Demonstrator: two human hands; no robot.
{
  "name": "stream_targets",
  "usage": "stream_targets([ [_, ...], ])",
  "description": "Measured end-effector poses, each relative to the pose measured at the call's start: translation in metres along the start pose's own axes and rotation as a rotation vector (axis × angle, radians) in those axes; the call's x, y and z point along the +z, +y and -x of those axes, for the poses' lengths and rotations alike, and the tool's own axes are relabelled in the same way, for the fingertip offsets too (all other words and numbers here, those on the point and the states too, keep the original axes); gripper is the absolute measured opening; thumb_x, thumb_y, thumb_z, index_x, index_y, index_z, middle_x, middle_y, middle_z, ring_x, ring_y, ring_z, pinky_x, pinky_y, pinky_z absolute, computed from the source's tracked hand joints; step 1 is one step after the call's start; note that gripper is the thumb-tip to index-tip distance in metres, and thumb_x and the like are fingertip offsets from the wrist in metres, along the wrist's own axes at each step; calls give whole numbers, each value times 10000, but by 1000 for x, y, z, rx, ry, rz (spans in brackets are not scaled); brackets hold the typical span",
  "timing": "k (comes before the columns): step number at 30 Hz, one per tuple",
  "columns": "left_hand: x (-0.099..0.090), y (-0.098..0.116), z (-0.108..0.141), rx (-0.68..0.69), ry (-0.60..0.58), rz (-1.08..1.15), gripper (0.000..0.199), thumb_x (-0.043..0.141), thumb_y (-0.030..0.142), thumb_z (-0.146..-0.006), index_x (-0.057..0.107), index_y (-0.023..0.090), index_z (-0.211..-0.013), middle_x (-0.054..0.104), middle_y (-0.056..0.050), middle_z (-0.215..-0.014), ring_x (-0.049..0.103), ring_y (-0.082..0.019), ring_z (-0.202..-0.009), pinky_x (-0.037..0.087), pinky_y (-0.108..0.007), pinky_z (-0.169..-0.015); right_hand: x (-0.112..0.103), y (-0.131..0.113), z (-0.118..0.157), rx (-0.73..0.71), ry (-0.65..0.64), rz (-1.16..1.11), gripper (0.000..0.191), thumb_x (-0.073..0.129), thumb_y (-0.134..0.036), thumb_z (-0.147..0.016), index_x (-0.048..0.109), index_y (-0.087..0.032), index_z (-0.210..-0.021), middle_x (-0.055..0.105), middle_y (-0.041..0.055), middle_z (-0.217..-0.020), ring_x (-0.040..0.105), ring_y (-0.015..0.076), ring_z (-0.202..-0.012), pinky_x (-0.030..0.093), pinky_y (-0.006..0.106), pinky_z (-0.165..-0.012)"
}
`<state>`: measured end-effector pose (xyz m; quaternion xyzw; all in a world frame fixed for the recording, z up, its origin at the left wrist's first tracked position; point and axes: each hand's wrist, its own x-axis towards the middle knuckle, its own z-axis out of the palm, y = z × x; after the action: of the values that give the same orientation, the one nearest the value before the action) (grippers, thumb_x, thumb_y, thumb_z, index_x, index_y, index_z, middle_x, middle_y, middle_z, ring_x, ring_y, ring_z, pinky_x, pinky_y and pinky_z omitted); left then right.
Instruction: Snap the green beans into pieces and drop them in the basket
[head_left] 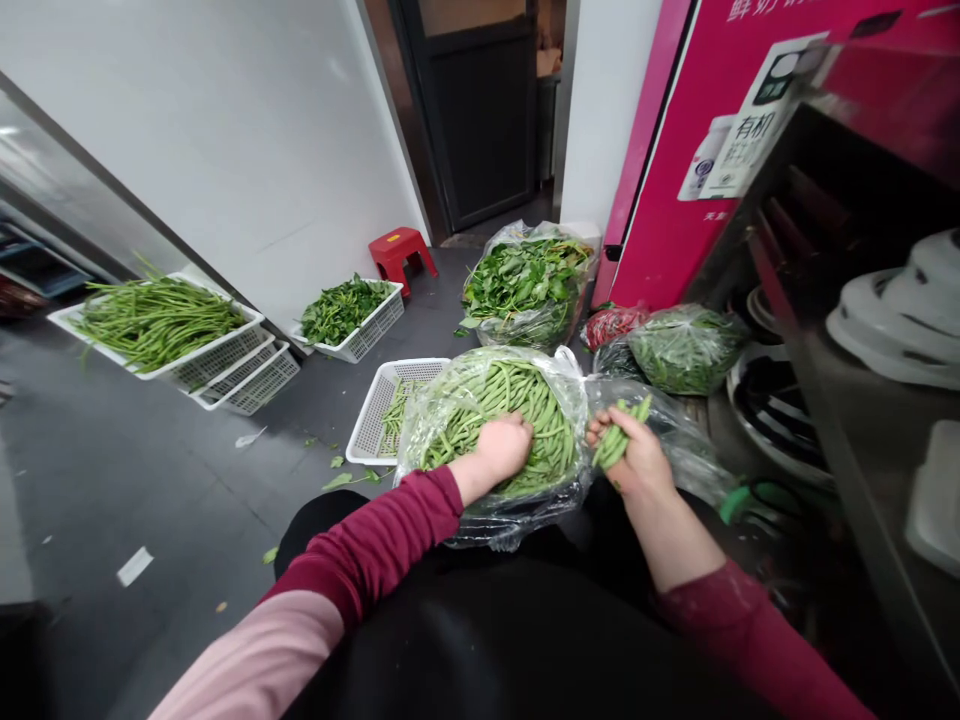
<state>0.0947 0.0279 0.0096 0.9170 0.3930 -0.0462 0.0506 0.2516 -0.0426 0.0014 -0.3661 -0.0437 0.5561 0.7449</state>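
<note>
R hand [636, 455] has its fingers wrapped round a small bunch of green beans [613, 445], slim smooth pods roughly lined up, held just past the bag's rim at approx 3 o'clock. L hand [506, 445] is curled knuckles-up over the bean heap [547, 420], touching it; fingertips hidden, so can't tell if it grips any. Heap = long, narrow, matte pale-grn pods, packed in a crinkly, shiny clear plastic bag [510, 522] right in front of the person.

Taking that bag as clock centre: 9 o'clock, just beside it, a white plastic mesh basket [364, 425], rounded corners, w/ some beans inside. 10 o'clock, stacked white baskets [247, 385], top one heaped w/ thin stringy grn stems [161, 320]; nearer, a smaller basket w/ leafy greens [345, 310]. 11 o'clock, a squat red plastic stool [401, 250]. 12 o'clock, a clear bag w/ broad, loose leaves [529, 275]. 2 o'clock, a rounded clear bag of greens [686, 350]. Dark, smooth floor [202, 480] w/ scattered leaf bits.
</note>
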Motion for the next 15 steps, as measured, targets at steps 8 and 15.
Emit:
stream_targets([
  [8,6,24,-25,45,-68,5,141,481,144,-750,608,97,-790,573,-126,-830,557,-209,-809,432,-326,-710,1,14,12,167,-15,135,186,689,-143,-586,520,-175,-659,518,-49,-515,479,78,-397,470,226,-414],
  [15,-8,-6,-7,75,78,55,278,460,322,-749,618,98,-796,595,-143,-852,588,-239,-738,475,-338,-561,-26,31,-4,298,17,473,281,721,-209,-491,574,-215,-730,603,9,-605,557,152,-445,477,268,-379],
])
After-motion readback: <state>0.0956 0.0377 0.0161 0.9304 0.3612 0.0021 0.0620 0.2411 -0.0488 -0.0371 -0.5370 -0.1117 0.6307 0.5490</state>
